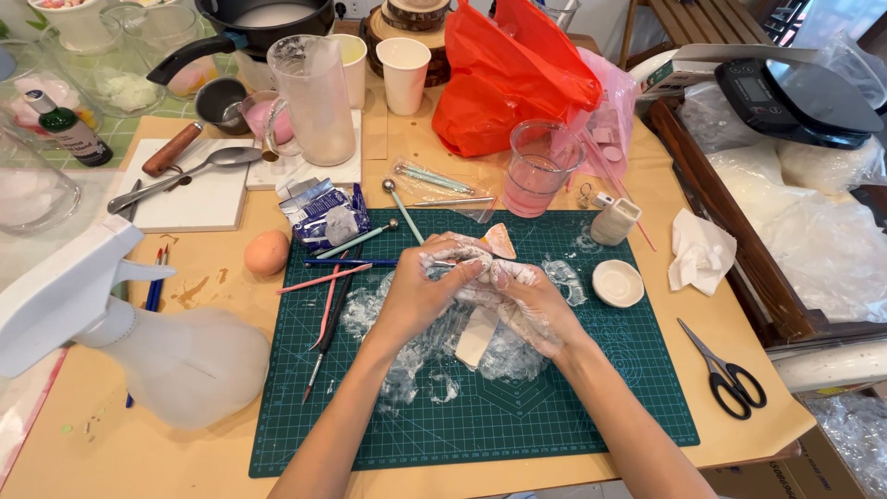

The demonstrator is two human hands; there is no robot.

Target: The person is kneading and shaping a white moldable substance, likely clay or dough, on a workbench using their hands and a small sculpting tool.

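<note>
**Both hands wrapped around a lump in plastic film, mid-mat**

At the left edge of the desk [111, 453] a white spray bottle [139, 333] lies on its side, with a pale egg [267, 251] just beyond it, beside the left border of the green cutting mat [591, 407]. On the mat's left part lie thin pink and dark modelling tools [328, 296], fanned out and close to the left hand [420, 291].

That hand's fingers curl shut over a whitish lump wrapped in clear plastic film [480, 277], held just above the middle of the mat. The right hand [527, 300] closes on the same bundle from the other side, fingers folded tight, knuckles dusted white. More crumpled film trails down onto the mat under both wrists.

Kneading through film seems to go best with even pressure from both palms, keeping the wrap closed so nothing squeezes out, and keeping the loose film clear of the tools.

Right of the hands sits a small white dish [617, 283], then a crumpled tissue [700, 251], and black scissors [730, 374] near the desk's right edge.
</note>
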